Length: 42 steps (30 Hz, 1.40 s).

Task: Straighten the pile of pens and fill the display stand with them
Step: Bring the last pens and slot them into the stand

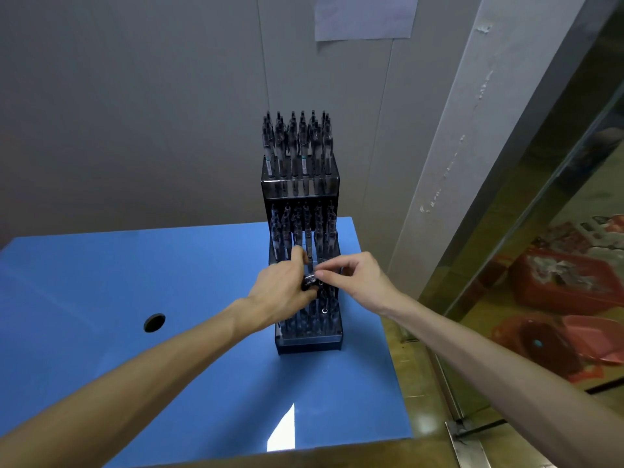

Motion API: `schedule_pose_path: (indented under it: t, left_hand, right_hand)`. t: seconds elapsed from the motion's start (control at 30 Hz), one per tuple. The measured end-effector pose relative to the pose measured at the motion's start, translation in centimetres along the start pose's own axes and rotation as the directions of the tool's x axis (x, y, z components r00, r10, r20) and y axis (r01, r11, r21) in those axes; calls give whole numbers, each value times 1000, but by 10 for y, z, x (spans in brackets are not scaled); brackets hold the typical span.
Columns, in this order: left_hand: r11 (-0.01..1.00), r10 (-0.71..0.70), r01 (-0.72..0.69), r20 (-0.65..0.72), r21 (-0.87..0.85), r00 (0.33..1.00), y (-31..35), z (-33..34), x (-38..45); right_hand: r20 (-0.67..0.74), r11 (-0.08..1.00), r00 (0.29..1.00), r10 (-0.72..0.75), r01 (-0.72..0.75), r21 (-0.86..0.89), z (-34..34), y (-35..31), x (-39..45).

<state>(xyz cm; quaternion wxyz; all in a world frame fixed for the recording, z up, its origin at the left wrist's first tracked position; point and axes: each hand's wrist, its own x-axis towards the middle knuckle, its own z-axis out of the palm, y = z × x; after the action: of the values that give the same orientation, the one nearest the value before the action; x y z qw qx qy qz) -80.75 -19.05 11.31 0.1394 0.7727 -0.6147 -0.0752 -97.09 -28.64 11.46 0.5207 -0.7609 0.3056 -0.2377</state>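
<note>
A tall black tiered display stand (309,344) stands at the right side of a blue table (135,282). Its top tier (299,146) and middle tier (304,231) hold several dark pens upright. The lowest tier (314,322) shows some pens and open holes. Over the lower part of the stand, my left hand (280,285) grips a small bundle of dark pens (310,280). My right hand (354,276) pinches the end of one pen in that bundle with thumb and fingertip. How many pens the bundle holds is hidden by my fingers.
A round hole (154,322) is cut in the table left of the stand. A grey wall stands close behind, with a paper sheet (364,15) on it. Right of the table edge lies a floor with red plastic bins (560,285).
</note>
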Motion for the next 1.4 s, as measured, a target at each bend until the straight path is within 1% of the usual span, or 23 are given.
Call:
schedule_pose_path:
  t: [0.07, 0.17, 0.33, 0.5, 0.63, 0.77, 0.87, 0.93, 1.0, 1.1, 1.17, 1.23, 1.3, 1.4]
  left_hand:
    - [999, 7, -7, 8, 36, 1000, 0, 1, 1]
    - [996, 32, -31, -7, 86, 999, -5, 1, -2]
    - [990, 76, -72, -33, 125, 997, -16, -3, -12]
    - [986, 100, -89, -70, 139, 993, -24, 1, -24]
    - [988, 114, -106, -67, 110, 991, -33, 5, -31]
    - [990, 103, -97, -55, 104, 993, -42, 10, -34]
    - [992, 89, -84, -46, 93, 995, -46, 11, -35]
    - [995, 68, -65, -42, 76, 997, -47, 11, -35]
    - [997, 53, -51, -39, 50, 998, -47, 12, -35]
    - [999, 43, -43, -32, 17, 999, -48, 14, -37]
    - [999, 32, -32, -25, -1, 999, -50, 15, -38]
    - [999, 29, -29, -24, -16, 999, -52, 17, -39]
    - [999, 23, -24, -24, -28, 999, -53, 18, -38]
    - [999, 25, -26, -30, -34, 999, -54, 19, -36]
  right_hand:
    - [6, 999, 1000, 24, -24, 32, -2, 4, -1]
    - [22, 999, 999, 50, -50, -1, -5, 8, -3]
    - [-66, 997, 995, 76, -74, 32, -18, 16, -1]
    - [-165, 998, 986, 27, -35, -43, -32, 15, -2]
    - [-207, 999, 978, 18, -11, 36, -44, 12, -3]
    - [-269, 997, 963, -29, 46, 56, -56, 5, -9]
    - [-280, 994, 956, -83, 99, 42, -57, 0, -9]
    - [-264, 992, 956, -125, 123, -24, -51, -2, -7]
    - [-237, 980, 956, -172, 142, -140, -43, 0, -6]
    - [-167, 931, 956, -239, 177, -320, -31, 7, -6]
    - [-112, 894, 962, -250, 185, -408, -24, 13, -6]
    - [-68, 867, 969, -239, 181, -464, -17, 18, -6]
    - [-67, 854, 969, -239, 177, -489, -11, 20, -7]
    - [-64, 813, 957, -282, 204, -545, -7, 18, -7]
